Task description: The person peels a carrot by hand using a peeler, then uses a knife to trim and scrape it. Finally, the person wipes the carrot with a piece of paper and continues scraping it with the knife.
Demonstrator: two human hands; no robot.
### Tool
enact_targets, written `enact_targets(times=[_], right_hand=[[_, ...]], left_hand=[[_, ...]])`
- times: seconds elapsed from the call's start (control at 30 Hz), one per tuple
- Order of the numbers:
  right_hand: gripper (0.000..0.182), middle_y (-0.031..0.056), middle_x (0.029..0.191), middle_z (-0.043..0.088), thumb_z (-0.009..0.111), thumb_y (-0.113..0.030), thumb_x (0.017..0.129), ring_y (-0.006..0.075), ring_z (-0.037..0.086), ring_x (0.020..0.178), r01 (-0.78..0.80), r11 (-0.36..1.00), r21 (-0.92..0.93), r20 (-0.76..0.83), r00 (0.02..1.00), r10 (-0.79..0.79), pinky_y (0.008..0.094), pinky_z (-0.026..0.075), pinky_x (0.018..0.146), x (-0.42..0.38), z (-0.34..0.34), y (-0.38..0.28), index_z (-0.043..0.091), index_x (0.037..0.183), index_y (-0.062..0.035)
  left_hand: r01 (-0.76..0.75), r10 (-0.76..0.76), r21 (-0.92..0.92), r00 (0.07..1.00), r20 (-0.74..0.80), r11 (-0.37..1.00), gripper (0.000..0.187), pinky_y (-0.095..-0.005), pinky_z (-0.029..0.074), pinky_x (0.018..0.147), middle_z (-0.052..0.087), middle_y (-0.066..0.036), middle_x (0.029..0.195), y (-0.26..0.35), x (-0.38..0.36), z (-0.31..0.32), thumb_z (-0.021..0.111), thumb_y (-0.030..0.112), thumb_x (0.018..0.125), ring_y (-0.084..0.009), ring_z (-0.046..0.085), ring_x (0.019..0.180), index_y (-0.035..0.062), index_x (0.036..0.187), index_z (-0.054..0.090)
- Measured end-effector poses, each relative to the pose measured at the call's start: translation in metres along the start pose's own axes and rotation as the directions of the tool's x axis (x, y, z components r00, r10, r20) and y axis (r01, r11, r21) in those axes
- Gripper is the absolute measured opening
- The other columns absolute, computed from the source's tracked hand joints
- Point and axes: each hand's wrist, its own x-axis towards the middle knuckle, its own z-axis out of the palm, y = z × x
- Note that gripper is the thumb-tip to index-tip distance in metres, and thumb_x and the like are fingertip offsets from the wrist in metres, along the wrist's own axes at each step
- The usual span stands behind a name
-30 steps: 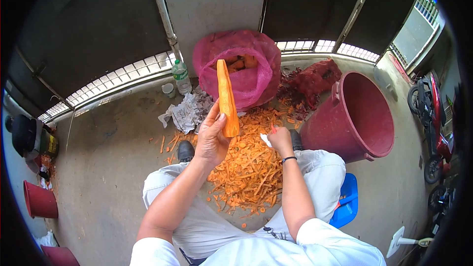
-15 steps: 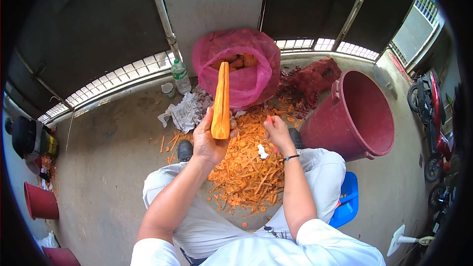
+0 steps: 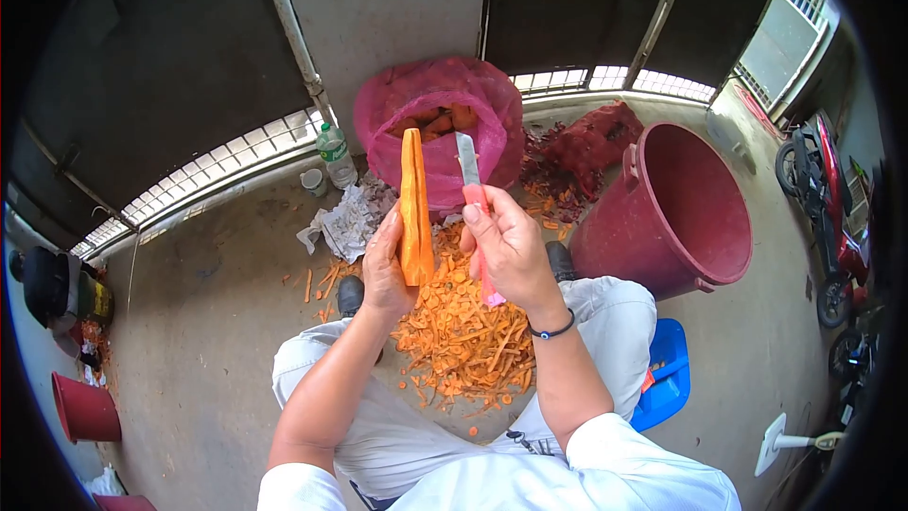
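My left hand [image 3: 386,273] is closed round the lower part of a long peeled carrot [image 3: 414,213], which stands nearly upright with its narrow end up. Lengthwise flat cuts and a groove show along its side. In my right hand [image 3: 518,251] is a knife [image 3: 468,161] with a red-pink handle, its blade pointing up, just right of the carrot and apart from it. Below both hands, a heap of carrot peelings and slices [image 3: 468,350] lies on the floor between my legs.
Ahead stands a pink mesh sack [image 3: 378,118] of carrots. To the right are a red mesh bag [image 3: 596,147] and a large maroon bin [image 3: 605,237], tilted. A blue plastic container [image 3: 673,383], a water bottle [image 3: 336,156], a cup [image 3: 313,181] and crumpled paper [image 3: 345,227] are around.
My right hand has risen and turned, so the knife's blade now points up beside the carrot. The carrot has shifted slightly left and down in view. A white scrap on the heap is now hidden.
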Motion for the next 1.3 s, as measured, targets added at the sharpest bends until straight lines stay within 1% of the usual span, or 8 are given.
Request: enact_targets(times=[0.17,0.6,0.67,0.77,1.0,1.07,1.27,1.3], right_hand=[[0.04,0.0029,0.072,0.063,0.06,-0.03,0.108,0.0072,0.057,0.052,0.009,0.991,-0.134,-0.012,1.0,-0.011,0.0247,0.047,0.05,0.009,-0.007,-0.012,0.062,0.131,0.002],[0.037,0.0022,0.066,0.061,0.058,-0.027,0.108,0.0071,0.055,0.052,0.006,0.991,-0.131,-0.022,1.0,-0.009,0.0274,0.046,0.051,0.01,-0.014,-0.015,0.064,0.128,0.0036],[0.037,0.0022,0.066,0.061,0.058,-0.027,0.109,0.007,0.055,0.052,0.009,0.991,-0.132,-0.021,1.0,-0.012,0.0272,0.046,0.05,0.01,-0.013,-0.015,0.064,0.128,0.0036],[0.037,0.0019,0.066,0.06,0.058,-0.027,0.109,0.0069,0.055,0.051,0.021,0.994,-0.104,-0.044,0.999,-0.026,0.0268,0.045,0.049,0.01,-0.012,-0.014,0.065,0.128,0.0031],[0.039,-0.0009,0.071,0.058,0.059,-0.028,0.109,0.0035,0.052,0.052,0.007,0.998,-0.064,-0.001,1.0,-0.007,0.0214,0.042,0.047,0.009,-0.012,-0.016,0.062,0.135,0.0014],[0.039,-0.001,0.071,0.058,0.059,-0.028,0.109,0.0035,0.052,0.051,0.009,0.998,-0.066,0.002,1.0,-0.009,0.0214,0.042,0.047,0.008,-0.011,-0.015,0.062,0.135,0.0013],[0.038,-0.0004,0.07,0.059,0.06,-0.026,0.109,0.0038,0.053,0.05,0.079,0.986,-0.145,-0.036,0.996,-0.085,0.0225,0.042,0.046,0.007,-0.005,-0.009,0.063,0.134,0.0012],[0.036,0.0094,0.077,0.066,0.059,-0.025,0.108,0.011,0.063,0.064,0.045,0.981,-0.189,-0.037,0.998,-0.052,0.0283,0.049,0.058,0.006,-0.004,-0.012,0.064,0.129,0.004]], left_hand=[[-0.064,0.054,0.144,0.996,0.076,0.987,0.06,-0.0255,0.056,0.074,0.068,-0.006,0.119,0.003,-0.01,0.014,0.058,0.033,0.104,-0.0103,0.067,0.088,0.0002,0.153,0.047],[-0.069,0.056,0.221,0.996,0.064,0.973,0.058,-0.0268,0.057,0.081,0.068,-0.007,0.121,-0.013,-0.009,0.01,0.058,0.031,0.105,-0.012,0.068,0.097,0.0009,0.153,0.047],[-0.083,0.065,0.214,0.994,0.089,0.973,0.057,-0.0277,0.052,0.095,0.066,-0.009,0.131,-0.012,-0.011,0.011,0.059,0.028,0.106,-0.0126,0.065,0.109,-0.0032,0.152,0.049],[-0.113,0.099,0.253,0.993,0.066,0.961,0.057,-0.0269,0.058,0.078,0.069,-0.006,0.119,-0.017,-0.01,0.008,0.058,0.033,0.106,-0.0114,0.068,0.093,0.0019,0.152,0.049],[-0.12,0.108,0.252,0.992,0.06,0.96,0.055,-0.0269,0.058,0.075,0.069,-0.006,0.117,-0.014,-0.013,0.013,0.058,0.033,0.106,-0.0111,0.068,0.092,0.0019,0.152,0.05],[-0.133,0.119,0.252,0.99,0.071,0.958,0.056,-0.0276,0.05,0.1,0.066,-0.009,0.133,-0.015,-0.013,0.009,0.06,0.029,0.106,-0.0127,0.064,0.113,-0.005,0.15,0.051],[-0.2,0.193,0.296,0.98,0.053,0.934,0.05,-0.0287,0.048,0.105,0.065,-0.01,0.136,-0.022,-0.012,0.007,0.06,0.024,0.108,-0.013,0.062,0.119,-0.0048,0.148,0.054],[-0.201,0.194,0.296,0.98,0.052,0.934,0.05,-0.0287,0.048,0.105,0.065,-0.01,0.136,-0.022,-0.012,0.007,0.06,0.024,0.108,-0.013,0.062,0.119,-0.0048,0.148,0.054]])
